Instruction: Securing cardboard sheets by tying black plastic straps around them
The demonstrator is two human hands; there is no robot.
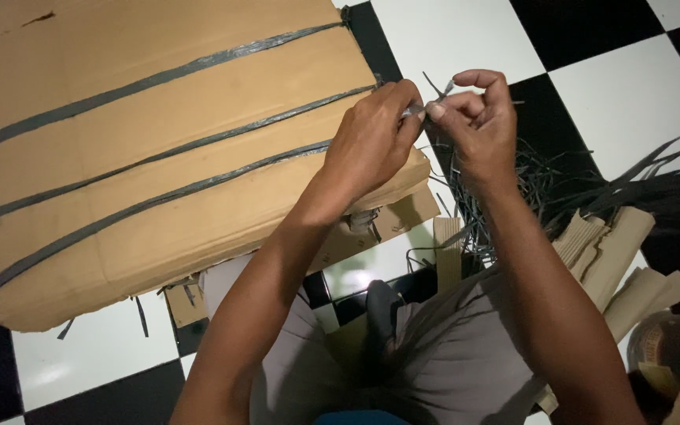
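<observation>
**Two hands pinch a strap end at the corner of a bound cardboard stack**

The left hand (371,142) and the right hand (478,126) meet just past the right edge of a flat brown cardboard stack (159,181) that lies on the black-and-white chequered tile floor (450,35). Both hands are closed in a pinch on the end of a thin grey plastic strap (434,98), whose short free tip points up and slightly left between the fingertips. Three grey strap bands (167,153) cross the top of the stack, their long axes running from lower left to upper right toward the hands. A loose tangle of dark strap offcuts (537,177) lies on the floor to the right of the hands, beside folded corrugated cardboard pieces (615,252). The person's grey-clothed lap (450,362) fills the lower middle.
</observation>
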